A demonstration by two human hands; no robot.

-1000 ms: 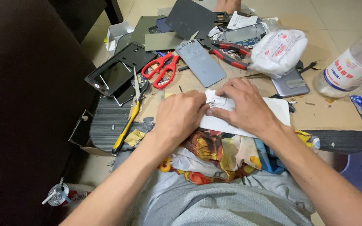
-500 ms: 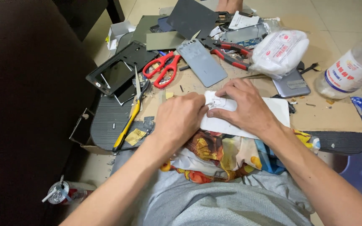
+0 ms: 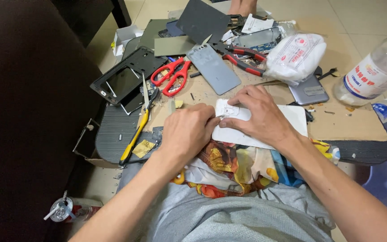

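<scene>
Red scissors beside grey phone back. Red pliers near white bag. Clear bottle far right.
</scene>
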